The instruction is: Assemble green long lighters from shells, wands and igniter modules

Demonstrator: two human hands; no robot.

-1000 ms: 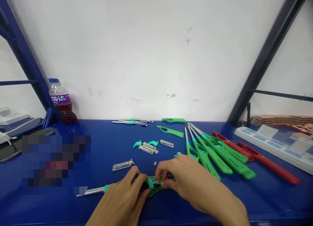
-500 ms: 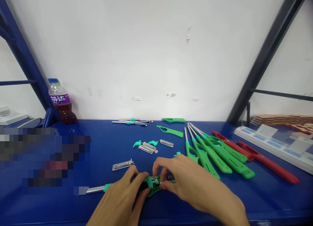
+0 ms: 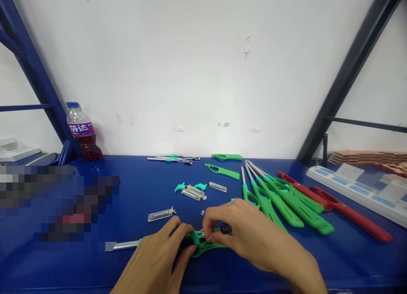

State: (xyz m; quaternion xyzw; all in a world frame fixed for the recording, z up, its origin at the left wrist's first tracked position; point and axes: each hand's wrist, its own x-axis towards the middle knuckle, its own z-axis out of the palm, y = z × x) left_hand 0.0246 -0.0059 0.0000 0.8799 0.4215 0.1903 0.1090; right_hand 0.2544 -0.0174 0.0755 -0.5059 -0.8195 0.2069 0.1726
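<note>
My left hand (image 3: 159,251) grips an opened green utility lighter (image 3: 208,248) low on the table, fingers and thumb about its teal trigger (image 3: 195,238). The lighter's metal tube (image 3: 125,245) sticks out to the left. Over the right part of the shell, my right hand (image 3: 244,230) pinches thumb and fingertips together at the inner parts, beside thin pale wire. What lies between those fingertips is hidden. A black cylindrical part (image 3: 226,229) shows just under the right hand's fingers. Beyond the hands lie a clear fuel tank (image 3: 161,215) and a tiny pale clip (image 3: 202,212).
More clear tanks (image 3: 191,194) and teal triggers (image 3: 179,187) lie mid-table. Green shell halves (image 3: 222,171) and metal tubes with wires (image 3: 171,159) are farther back. Green lighters (image 3: 276,196) and red lighters (image 3: 352,213) fan out right, near a power strip (image 3: 352,188). A drink bottle (image 3: 83,135) stands back left.
My right fingertips have closed in nearer the trigger, and the black part now sits slightly higher, under the fingers. My left hand keeps its grip. The view has shifted slightly.
</note>
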